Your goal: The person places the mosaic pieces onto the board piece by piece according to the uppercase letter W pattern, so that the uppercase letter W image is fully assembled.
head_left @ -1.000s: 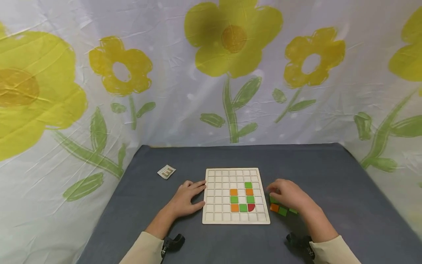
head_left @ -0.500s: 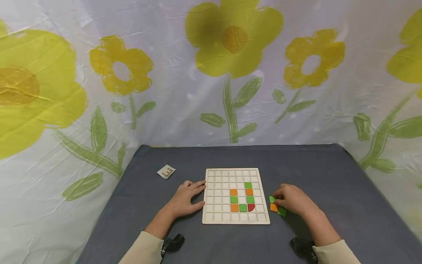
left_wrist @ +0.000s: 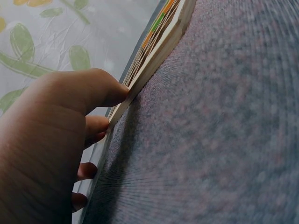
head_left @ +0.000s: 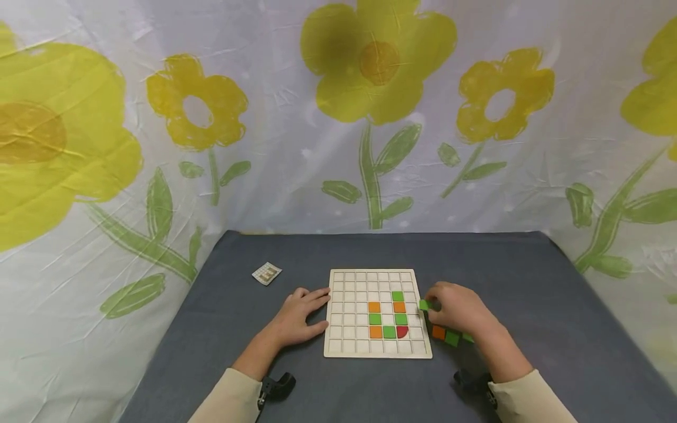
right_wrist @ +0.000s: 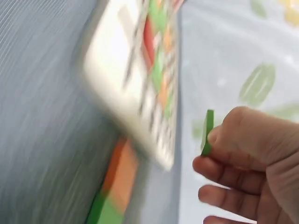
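While the right hand is pinching one green tile at the right edge of the pale grid board, the left hand is touching the board's left edge, fingers extended. The board is occupying the frame's lower centre, bearing green, orange and red pieces. Loose tiles are lying at lower right; a small card is lying left of centre on the counter.

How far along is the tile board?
Done: eight tiles sit in grid cells of the board.
In hand: the right hand pinches a green tile by the board's right edge, not yet placed; the left hand touches the left edge.
Probably remaining: that tile, then perhaps the loose orange tile and green tiles beside the board.
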Demonstrator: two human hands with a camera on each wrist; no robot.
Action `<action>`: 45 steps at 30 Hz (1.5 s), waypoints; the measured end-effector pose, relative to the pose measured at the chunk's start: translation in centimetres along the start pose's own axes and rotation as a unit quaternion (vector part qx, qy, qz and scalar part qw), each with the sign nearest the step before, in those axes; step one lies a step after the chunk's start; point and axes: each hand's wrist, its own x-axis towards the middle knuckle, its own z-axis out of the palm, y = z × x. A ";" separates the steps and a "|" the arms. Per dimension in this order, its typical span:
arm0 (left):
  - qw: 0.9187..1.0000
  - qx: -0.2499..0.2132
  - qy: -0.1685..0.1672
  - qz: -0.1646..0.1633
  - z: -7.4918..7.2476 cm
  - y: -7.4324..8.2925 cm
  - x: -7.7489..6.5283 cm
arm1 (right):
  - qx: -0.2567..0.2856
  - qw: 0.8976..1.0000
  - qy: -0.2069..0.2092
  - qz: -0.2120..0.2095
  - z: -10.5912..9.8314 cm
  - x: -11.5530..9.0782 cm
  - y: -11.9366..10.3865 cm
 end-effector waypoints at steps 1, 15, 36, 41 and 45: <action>1.000 -0.001 -0.001 -0.002 0.0 0.0 0.0 | 0.011 1.000 0.001 -0.009 -0.2 0.2 -0.8; 1.000 -0.002 0.001 -0.008 0.0 0.1 0.0 | 0.023 0.984 0.024 -0.172 3.8 2.5 -9.6; 1.000 0.004 -0.004 -0.013 0.0 0.1 0.0 | -0.037 0.988 0.037 -0.142 5.1 2.6 -11.1; 1.000 0.007 -0.002 -0.012 -0.1 0.1 0.0 | 0.011 0.992 0.013 -0.123 4.4 2.2 -9.6; 1.000 0.003 -0.001 -0.011 -0.1 0.1 -0.1 | 0.025 0.996 0.026 -0.080 3.2 1.4 -7.4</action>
